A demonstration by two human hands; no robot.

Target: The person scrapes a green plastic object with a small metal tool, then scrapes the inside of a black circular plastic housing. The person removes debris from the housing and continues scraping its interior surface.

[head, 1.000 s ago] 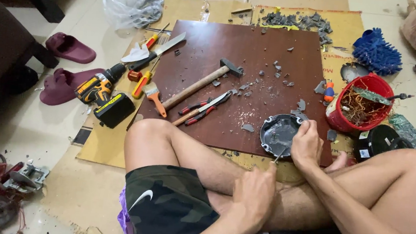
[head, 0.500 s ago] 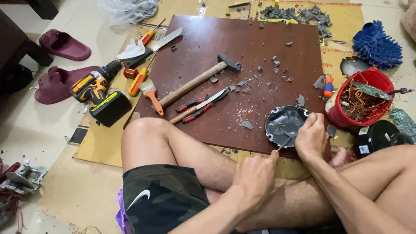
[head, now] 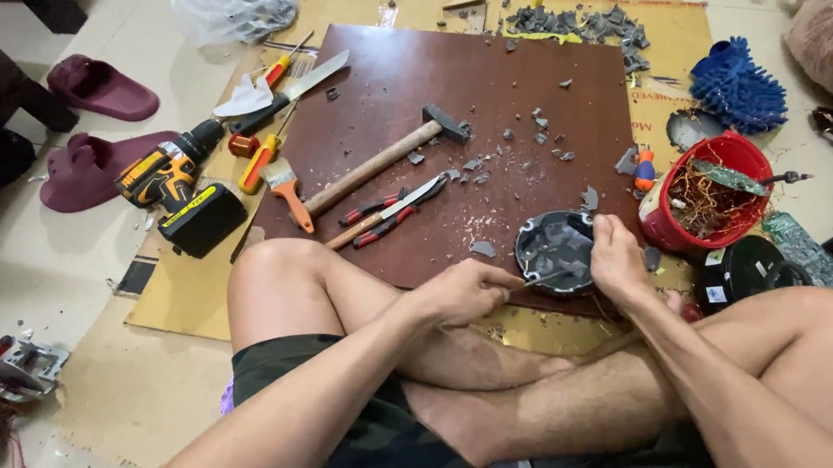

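Head view: round dark housing (head: 553, 252) lies at the near edge of the brown board (head: 400, 82). Right hand (head: 617, 262) closed over its rim, steadying it; left hand (head: 462, 290) fisted around a thin metal tool (head: 536, 280), tip at the housing. Pry with short strokes, keeping the housing flat

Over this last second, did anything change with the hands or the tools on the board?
Very little. The left hand shifted slightly along the knee with its thin tool, whose tip stays at the round dark part. The right hand still grips that part's rim. Hammer, pliers, drill and red bucket have not moved.
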